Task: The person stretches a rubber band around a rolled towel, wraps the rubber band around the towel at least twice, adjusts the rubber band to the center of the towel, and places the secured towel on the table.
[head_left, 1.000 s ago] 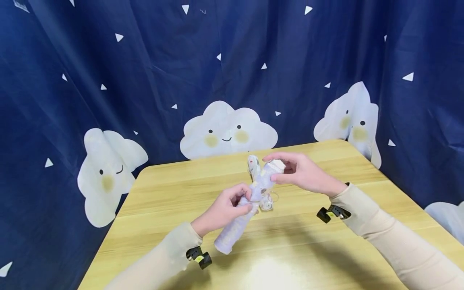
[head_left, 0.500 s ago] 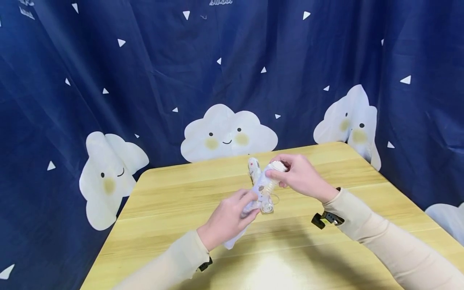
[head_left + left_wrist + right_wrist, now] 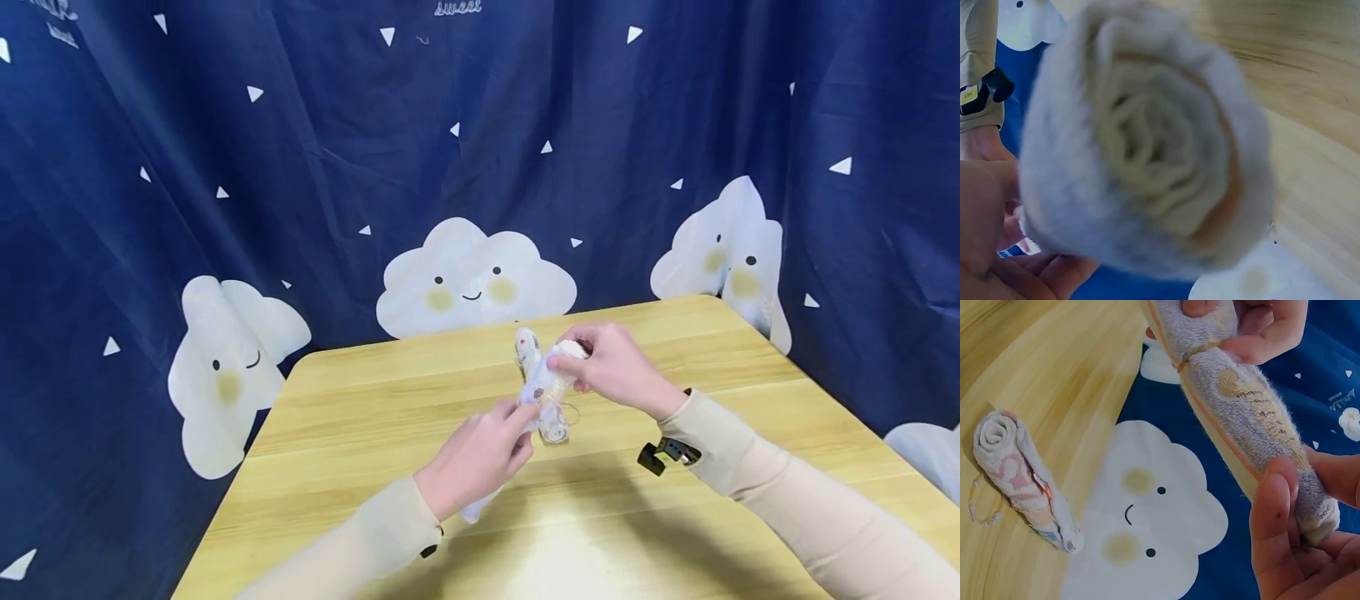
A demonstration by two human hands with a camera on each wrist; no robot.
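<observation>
Both hands hold a lavender rolled towel point(image 3: 1241, 406) tilted above the table. A thin elastic band point(image 3: 1200, 353) circles it partway along. My left hand point(image 3: 480, 458) grips the roll near the middle, a fingertip right at the band in the right wrist view. My right hand point(image 3: 618, 367) pinches the far end between thumb and fingers. The spiral end of the lavender towel point(image 3: 1154, 137) fills the left wrist view. Beyond it, a second rolled towel point(image 3: 1029, 481), white with coloured prints, lies on the table and is partly covered by the held one in the head view.
A loose elastic band point(image 3: 985, 500) lies beside the white roll. The wooden table point(image 3: 360, 417) has rounded far corners. Behind it hangs a dark blue curtain point(image 3: 480, 150) with smiling clouds, reaching down to the table's edges.
My left hand has slid up along the lavender roll towards the band and turned, covering more of it. My right hand has closed further around the far end. The white roll stayed put.
</observation>
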